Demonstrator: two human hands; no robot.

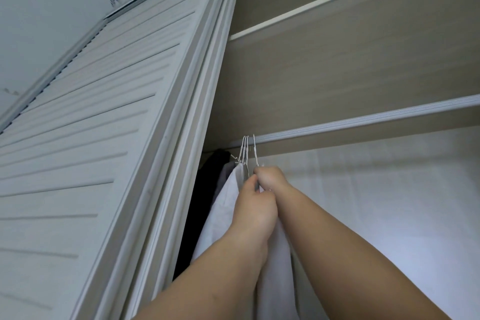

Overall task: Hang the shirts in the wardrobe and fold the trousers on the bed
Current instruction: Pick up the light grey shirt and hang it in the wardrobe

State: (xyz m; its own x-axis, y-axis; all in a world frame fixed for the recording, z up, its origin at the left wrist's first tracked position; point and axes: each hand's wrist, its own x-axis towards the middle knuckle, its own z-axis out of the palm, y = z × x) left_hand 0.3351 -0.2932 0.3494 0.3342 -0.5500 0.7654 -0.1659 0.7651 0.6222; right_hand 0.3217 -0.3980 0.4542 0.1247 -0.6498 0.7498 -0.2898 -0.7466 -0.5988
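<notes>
both hands up at the wardrobe rail (363,117). left hand (255,212) and right hand (270,179) are pressed together just under the hook of the nearest hanger (255,150), fingers curled in. they appear to pinch the neck of the white shirt (272,267), though the grasp point is hidden between the hands, so which hand holds cloth and which holds wire is unclear. the hook sits over the rail; the shirt hangs below the hands, inside the wardrobe, at the left end.

risk: hook is thin and seated close beside three other hooks (244,149); a sideways tug could lift it off or tangle it with them. loose cloth could slip off one hanger shoulder if the collar is let go uneven. the louvred door (104,112) stands close; fabric may catch on its edge.

materials: hangers thin white wire, rail ribbed pale metal, shirt soft, matte, lightly creased. darker garments (207,176) hang behind. wardrobe panels smooth wood-grain laminate.
</notes>
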